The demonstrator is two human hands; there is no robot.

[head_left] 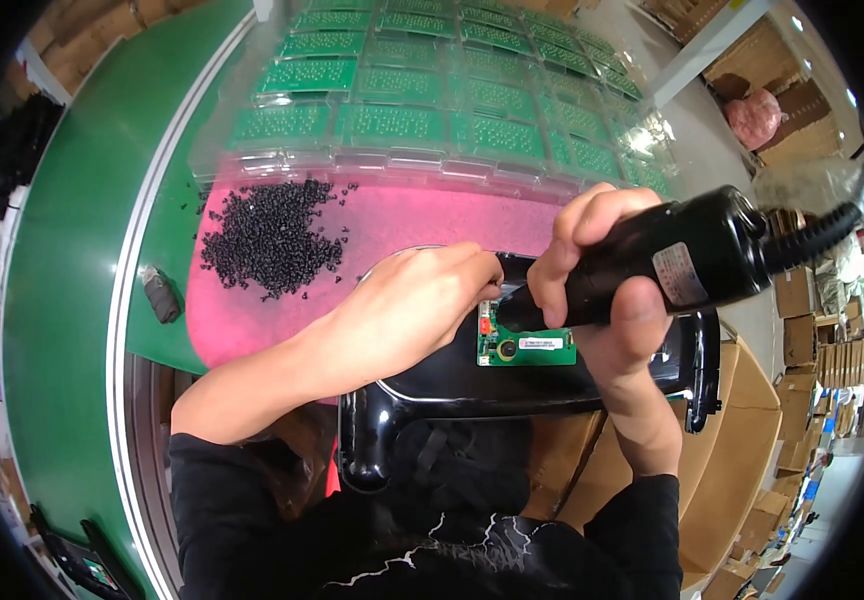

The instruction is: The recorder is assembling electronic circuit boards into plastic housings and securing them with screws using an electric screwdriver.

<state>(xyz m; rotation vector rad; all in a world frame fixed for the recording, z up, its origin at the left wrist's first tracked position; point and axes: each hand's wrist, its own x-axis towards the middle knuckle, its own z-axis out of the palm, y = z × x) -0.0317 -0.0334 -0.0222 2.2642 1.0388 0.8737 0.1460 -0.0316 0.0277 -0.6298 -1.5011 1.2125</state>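
My right hand (572,240) is wrapped round a black electric screwdriver (617,270), which lies tilted with its nose down at the left over a small green circuit board (567,355). The board sits on a glossy black plastic housing (452,390) in front of me. My left hand (427,300) is closed, its fingertips pinched together beside the screwdriver's nose, by the board's upper left corner. Whatever those fingertips hold, if anything, is hidden. The screwdriver's very tip cannot be made out.
A heap of small black screws (277,240) lies on a pink mat (412,215) at the left. Clear trays of green circuit boards (392,120) stand behind. A dark small object (161,296) rests on the green table (82,250). Cardboard boxes (737,430) stand at the right.
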